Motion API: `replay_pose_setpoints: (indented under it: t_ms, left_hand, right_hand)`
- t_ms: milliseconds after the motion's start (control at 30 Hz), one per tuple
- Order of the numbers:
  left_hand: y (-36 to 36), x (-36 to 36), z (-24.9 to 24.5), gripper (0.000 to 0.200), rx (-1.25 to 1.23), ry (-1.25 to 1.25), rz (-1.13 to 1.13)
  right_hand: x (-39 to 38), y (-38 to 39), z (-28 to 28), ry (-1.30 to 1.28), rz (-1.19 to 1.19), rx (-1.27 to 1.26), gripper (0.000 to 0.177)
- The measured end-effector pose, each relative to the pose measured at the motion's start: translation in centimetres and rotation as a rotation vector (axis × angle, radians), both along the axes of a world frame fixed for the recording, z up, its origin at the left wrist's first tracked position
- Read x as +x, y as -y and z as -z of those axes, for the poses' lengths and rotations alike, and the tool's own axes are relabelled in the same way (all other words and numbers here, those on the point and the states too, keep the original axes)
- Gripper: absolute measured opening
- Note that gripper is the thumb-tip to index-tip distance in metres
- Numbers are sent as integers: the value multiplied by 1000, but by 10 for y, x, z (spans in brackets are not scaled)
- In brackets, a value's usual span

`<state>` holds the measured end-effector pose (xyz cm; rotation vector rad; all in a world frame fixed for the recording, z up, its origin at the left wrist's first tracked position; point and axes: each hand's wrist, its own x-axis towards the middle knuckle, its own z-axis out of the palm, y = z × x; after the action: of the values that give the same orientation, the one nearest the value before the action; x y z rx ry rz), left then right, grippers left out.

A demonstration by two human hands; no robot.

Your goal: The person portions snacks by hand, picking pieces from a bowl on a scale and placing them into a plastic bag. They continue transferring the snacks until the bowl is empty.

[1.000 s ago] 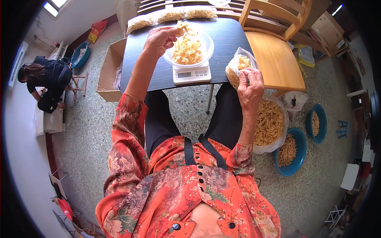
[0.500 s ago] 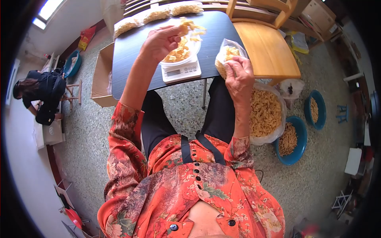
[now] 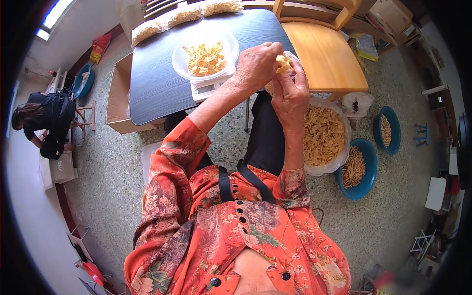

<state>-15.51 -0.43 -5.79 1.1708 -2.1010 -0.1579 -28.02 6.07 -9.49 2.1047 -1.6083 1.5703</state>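
Observation:
My right hand (image 3: pixel 291 96) is closed around a small clear plastic bag (image 3: pixel 295 61) at the table's near right corner. Yellowish curled dried pieces (image 3: pixel 283 64) show at its mouth. Reaching across, my left hand (image 3: pixel 258 64) has its fingers pinched together at the bag's opening; what lies between them is hidden. On the dark table (image 3: pixel 157 73), a white plastic bowl (image 3: pixel 178 64) with similar pieces rests on a white kitchen scale (image 3: pixel 206 88), whose display I cannot read.
Several filled clear bags (image 3: pixel 184 17) line the table's far edge. A wooden chair (image 3: pixel 319 54) adjoins it on the right. A large bag of dried pieces (image 3: pixel 323 135) and blue basins (image 3: pixel 366 184) stand on the floor. At the left, another person (image 3: pixel 49 115) bends over.
My left hand has moved right from above the bowl to the bag's mouth; the pieces it held up no longer show in its fingers. My right hand keeps its hold on the bag.

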Motion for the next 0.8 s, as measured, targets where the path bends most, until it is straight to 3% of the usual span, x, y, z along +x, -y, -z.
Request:
replay_pose_setpoints:
  t_ms: [167, 400, 533, 600, 800]
  left_hand:
    - [1, 1, 3, 9, -70, 106, 173]
    - [4, -1, -1, 12, -17, 195, 243]
    - [2, -4, -8, 13, 28, 315, 267]
    - [5, -4, -11, 9, 110, 495, 244]
    - [4, 9, -15, 7, 82, 400, 245]
  right_hand:
    - [-5, -2, -2, 37, 13, -2, 18]
    - [-9, -3, -4, -27, 2, -66, 16]
    - [-10, -1, 0, 18, -41, -102, 13]
    - [-9, 0, 1, 31, -70, -127, 12]
    - [-2, -1, -2, 74, -55, -43, 12]
